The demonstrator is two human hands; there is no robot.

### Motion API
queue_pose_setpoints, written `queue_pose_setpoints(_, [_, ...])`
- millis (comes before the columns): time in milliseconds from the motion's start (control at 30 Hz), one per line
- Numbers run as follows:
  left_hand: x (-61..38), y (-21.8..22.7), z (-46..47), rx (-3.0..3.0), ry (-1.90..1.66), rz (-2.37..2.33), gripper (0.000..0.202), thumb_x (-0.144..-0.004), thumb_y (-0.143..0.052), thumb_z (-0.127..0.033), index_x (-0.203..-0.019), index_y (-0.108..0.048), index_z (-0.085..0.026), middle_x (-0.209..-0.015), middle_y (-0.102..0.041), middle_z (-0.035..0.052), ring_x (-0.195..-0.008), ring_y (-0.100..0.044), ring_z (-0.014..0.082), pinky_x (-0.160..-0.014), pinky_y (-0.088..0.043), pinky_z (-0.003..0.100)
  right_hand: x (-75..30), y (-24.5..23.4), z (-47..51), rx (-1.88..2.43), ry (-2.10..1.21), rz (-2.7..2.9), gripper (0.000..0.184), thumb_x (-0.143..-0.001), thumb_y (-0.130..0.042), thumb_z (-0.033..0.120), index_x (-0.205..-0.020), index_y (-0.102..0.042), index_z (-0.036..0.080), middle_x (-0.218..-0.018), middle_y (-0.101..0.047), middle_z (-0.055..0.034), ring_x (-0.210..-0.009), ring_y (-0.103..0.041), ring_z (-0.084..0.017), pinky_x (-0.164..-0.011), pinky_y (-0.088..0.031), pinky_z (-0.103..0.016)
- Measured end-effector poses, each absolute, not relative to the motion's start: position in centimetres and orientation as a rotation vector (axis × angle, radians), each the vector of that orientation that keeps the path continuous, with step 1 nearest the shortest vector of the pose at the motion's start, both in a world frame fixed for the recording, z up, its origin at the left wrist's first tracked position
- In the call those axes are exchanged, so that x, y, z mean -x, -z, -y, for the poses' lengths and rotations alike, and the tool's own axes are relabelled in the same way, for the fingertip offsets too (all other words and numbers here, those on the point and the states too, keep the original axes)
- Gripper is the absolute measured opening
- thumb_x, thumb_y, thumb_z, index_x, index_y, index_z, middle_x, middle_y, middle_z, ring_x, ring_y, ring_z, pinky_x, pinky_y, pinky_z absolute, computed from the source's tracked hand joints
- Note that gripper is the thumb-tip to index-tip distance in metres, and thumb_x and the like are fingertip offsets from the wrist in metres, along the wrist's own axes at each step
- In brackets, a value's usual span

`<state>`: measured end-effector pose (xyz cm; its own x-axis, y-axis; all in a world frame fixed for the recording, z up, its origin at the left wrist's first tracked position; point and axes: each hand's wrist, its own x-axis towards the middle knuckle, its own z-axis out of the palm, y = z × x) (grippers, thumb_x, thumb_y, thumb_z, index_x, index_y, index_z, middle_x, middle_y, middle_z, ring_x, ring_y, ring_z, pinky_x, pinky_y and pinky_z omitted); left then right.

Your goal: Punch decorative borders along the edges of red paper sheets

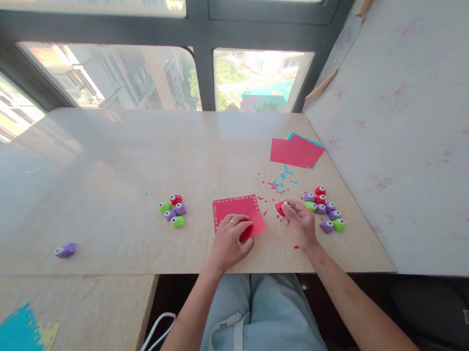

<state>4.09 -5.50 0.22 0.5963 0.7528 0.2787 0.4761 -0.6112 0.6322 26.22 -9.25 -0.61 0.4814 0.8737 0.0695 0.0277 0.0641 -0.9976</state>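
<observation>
Red paper [238, 207], its top and left edges dotted with holes, lies on the pale table [198, 163] under your left hand [231, 240], which rests on it with fingers loosely parted. Beside the sheet, your right hand [301, 223] grips a red punch [280, 208] near scattered confetti [278, 185] and clustered coloured punches [333, 214].

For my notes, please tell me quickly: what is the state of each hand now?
Left hand: open, fingers loosely bent, resting on the red paper.
Right hand: closed, holding a small red punch.
</observation>
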Motion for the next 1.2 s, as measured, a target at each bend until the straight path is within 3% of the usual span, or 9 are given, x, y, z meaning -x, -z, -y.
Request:
queue_pose_setpoints(133, [-4.1, -0.2, 5.5, -2.341, -0.737, -0.973, 0.03, -0.078, -0.064, -0.017, -0.107, -0.07, -0.02, -0.117, -0.067, 0.0082, -0.11, -0.057, 0.0248, -0.097, -0.048, 0.041, -26.3, 0.3, 8.9, 1.257, -0.797, 0.765, 0.03, -0.078, -0.075, 0.044, -0.089, -0.068, 0.018, -0.067, -0.06, 0.0019, -0.05, -0.041, -0.009, -0.048, -0.035, -0.025])
queue_pose_setpoints(300, [-4.1, 0.1, 5.4, -2.332, -0.742, -0.957, 0.03, -0.078, -0.064, -0.017, -0.107, -0.07, -0.019, -0.117, -0.067, 0.009, -0.109, -0.057, 0.0253, -0.097, -0.047, 0.041, -26.1, -1.2, 8.3, 0.978, -0.919, 0.509, 0.034, -0.069, -0.082, 0.041, -0.063, -0.057, 0.021, -0.055, -0.049, 0.0077, -0.044, -0.032, -0.006, -0.05, -0.037, -0.024])
queue_pose_setpoints(467, [-4.0, 0.5, 5.5, -2.317, -0.768, -0.951, 0.029, -0.078, -0.064, -0.016, -0.106, -0.07, -0.019, -0.116, -0.068, 0.0089, -0.108, -0.056, 0.0259, -0.097, -0.046, 0.042, -24.4, -4.0, 7.6, 0.808, -1.171, 0.45, 0.043, -0.076, -0.079, 0.042, -0.055, -0.049, 0.021, -0.043, -0.034, 0.0101, -0.044, -0.038, -0.007, -0.055, -0.044, -0.023])
queue_pose_setpoints(667, [-4.1, 0.8, 5.6, -2.314, -0.8, -0.943, 0.025, -0.078, -0.064, -0.015, -0.102, -0.07, -0.019, -0.114, -0.069, 0.0079, -0.106, -0.056, 0.0252, -0.097, -0.046, 0.04, -19.7, -6.3, 5.0, 0.895, -1.241, 0.664, 0.033, -0.078, -0.078, 0.046, -0.067, -0.058, 0.021, -0.049, -0.039, 0.0092, -0.045, -0.037, -0.007, -0.05, -0.04, -0.022])
queue_pose_setpoints(800, [-4.2, 0.6, 5.6, -2.339, -0.768, -0.962, 0.019, -0.079, -0.064, -0.017, -0.096, -0.07, -0.019, -0.109, -0.069, 0.0077, -0.104, -0.056, 0.0252, -0.096, -0.045, 0.04, -16.1, -6.7, 2.7, 0.969, -1.274, 0.829, 0.036, -0.075, -0.077, 0.052, -0.073, -0.06, 0.02, -0.057, -0.049, 0.0069, -0.046, -0.037, -0.006, -0.046, -0.033, -0.022])
queue_pose_setpoints(933, [-4.1, 0.3, 5.6, -2.374, -0.713, -0.988, 0.017, -0.079, -0.065, -0.019, -0.095, -0.07, -0.017, -0.103, -0.07, 0.0088, -0.101, -0.057, 0.0265, -0.093, -0.047, 0.04, -13.1, -6.6, 0.3, 1.143, -1.3, 1.144, 0.038, -0.081, -0.068, 0.056, -0.076, -0.06, 0.019, -0.054, -0.05, 0.0061, -0.047, -0.039, -0.008, -0.049, -0.032, -0.023])
queue_pose_setpoints(1200, [-4.2, 0.9, 5.6, -2.379, -0.759, -0.938, 0.018, -0.081, -0.062, -0.02, -0.098, -0.069, -0.017, -0.104, -0.07, 0.0102, -0.108, -0.057, 0.0277, -0.097, -0.045, 0.041, -9.5, -4.2, -5.4, 1.606, -0.956, 1.844, 0.025, -0.09, -0.053, 0.04, -0.094, -0.062, 0.018, -0.056, -0.058, 0.0037, -0.057, -0.056, -0.015, -0.058, -0.038, -0.025])
